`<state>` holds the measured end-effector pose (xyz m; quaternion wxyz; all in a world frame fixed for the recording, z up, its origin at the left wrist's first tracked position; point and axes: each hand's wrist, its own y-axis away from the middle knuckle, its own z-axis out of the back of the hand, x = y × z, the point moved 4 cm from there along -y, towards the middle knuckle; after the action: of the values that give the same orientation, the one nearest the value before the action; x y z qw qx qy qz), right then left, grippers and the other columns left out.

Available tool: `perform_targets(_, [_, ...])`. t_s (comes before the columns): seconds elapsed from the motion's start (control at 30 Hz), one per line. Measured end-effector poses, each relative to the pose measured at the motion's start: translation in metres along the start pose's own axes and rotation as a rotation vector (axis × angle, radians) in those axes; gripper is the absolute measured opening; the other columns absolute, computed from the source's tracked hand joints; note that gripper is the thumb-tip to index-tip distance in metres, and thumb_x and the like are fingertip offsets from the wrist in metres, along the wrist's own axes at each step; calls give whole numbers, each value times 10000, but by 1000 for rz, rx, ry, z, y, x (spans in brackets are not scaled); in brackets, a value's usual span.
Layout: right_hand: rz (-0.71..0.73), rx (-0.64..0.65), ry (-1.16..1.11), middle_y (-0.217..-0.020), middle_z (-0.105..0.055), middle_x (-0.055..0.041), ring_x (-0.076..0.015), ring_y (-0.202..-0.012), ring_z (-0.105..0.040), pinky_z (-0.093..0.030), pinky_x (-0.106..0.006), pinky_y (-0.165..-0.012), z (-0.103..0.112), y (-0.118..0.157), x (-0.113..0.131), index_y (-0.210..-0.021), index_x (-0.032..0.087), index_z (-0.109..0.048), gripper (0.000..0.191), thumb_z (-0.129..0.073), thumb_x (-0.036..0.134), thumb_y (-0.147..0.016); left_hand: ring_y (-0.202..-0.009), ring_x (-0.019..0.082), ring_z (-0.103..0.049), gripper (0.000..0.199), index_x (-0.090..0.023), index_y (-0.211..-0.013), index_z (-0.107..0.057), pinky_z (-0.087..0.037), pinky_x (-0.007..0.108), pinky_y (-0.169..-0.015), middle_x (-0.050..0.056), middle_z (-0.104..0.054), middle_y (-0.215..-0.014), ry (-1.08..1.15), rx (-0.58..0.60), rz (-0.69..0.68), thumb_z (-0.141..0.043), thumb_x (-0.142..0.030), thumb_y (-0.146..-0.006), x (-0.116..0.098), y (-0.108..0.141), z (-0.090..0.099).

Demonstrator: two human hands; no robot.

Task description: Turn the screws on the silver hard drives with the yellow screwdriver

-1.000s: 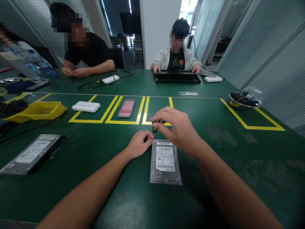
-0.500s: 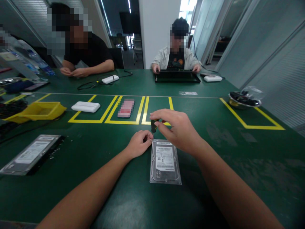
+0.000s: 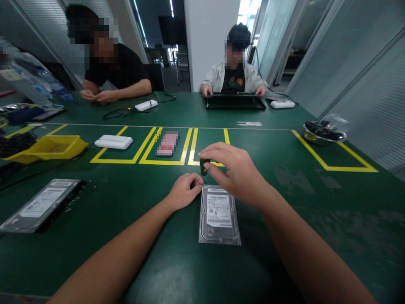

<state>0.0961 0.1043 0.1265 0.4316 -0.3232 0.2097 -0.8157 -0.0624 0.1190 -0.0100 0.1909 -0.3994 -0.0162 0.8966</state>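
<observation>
A hard drive lies label up on the green table in front of me. My right hand grips the dark handle of a small screwdriver, thumb on one side and fingers over the top. The screwdriver stands nearly upright, its lower end at the drive's far left corner. At that same corner, my left hand has thumb and forefinger pinched together. What the left fingertips hold is too small to make out; they hide the screwdriver's tip.
Another hard drive lies at the left. Beyond it are a yellow bin, a white box-like object and a pink phone-like object. A metal bowl of dark items stands right. Two people sit opposite; one holds a black panel.
My right fingers have shifted slightly around the screwdriver handle, which appears turned a little. The left hand and the hard drive have stayed in place.
</observation>
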Motion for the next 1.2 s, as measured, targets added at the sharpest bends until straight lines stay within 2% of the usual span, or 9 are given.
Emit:
perform_targets(0.37, [-52, 50, 63, -1089, -666, -106, -194, -1003, -627, -510, -351, -892, 2, 0, 4, -1117, 133, -686, 253, -546, 164, -909, -707, 159, -515, 73, -179, -772, -585, -367, 284, -665, -13, -593, -719, -1, 12, 5, -559, -210, -833, -1, -1, 0])
perform_targets(0.6, [-5, 53, 82, -1154, -699, -119, -198, -1081, -641, -509, -358, -954, 2, -2, 7, -1081, 108, -697, 271, -473, 108, -929, -694, 157, -514, 69, -181, -761, -586, -369, 280, -659, -18, -596, -701, -7, 14, 10, -563, -199, -824, -1, 0, 0])
perform_targets(0.7, [0, 44, 68, -1111, -714, -101, -197, -1063, -645, -507, -356, -940, 1, -2, 6, -1073, 127, -684, 261, -475, 94, -921, -698, 157, -517, 65, -181, -762, -591, -370, 280, -656, -18, -599, -702, -7, 12, 11, -566, -195, -821, -1, 0, 0])
perform_targets(0.9, [-26, 33, 86, -954, -681, -89, -193, -914, -624, -500, -336, -828, 0, -1, 2, -965, 127, -672, 134, -553, 158, -910, -717, 160, -530, 48, -180, -790, -607, -378, 283, -672, -18, -605, -717, -2, 12, 11, -573, -196, -820, 1, 0, -1])
perform_targets(1.1, [19, -21, 31, -1098, -686, -94, -189, -1033, -629, -492, -340, -912, 2, 1, 3, -982, 150, -666, 141, -540, 163, -920, -704, 159, -514, 66, -180, -782, -597, -368, 286, -666, -17, -596, -705, -14, 11, 4, -568, -210, -833, 1, 0, -1])
perform_targets(1.2, [33, -6, 27, -1084, -704, -82, -187, -1030, -640, -493, -340, -917, 1, 0, 4, -969, 159, -662, 170, -497, 140, -932, -702, 160, -516, 71, -180, -778, -595, -369, 286, -668, -17, -597, -701, -16, 14, 8, -564, -210, -834, 1, 0, -1])
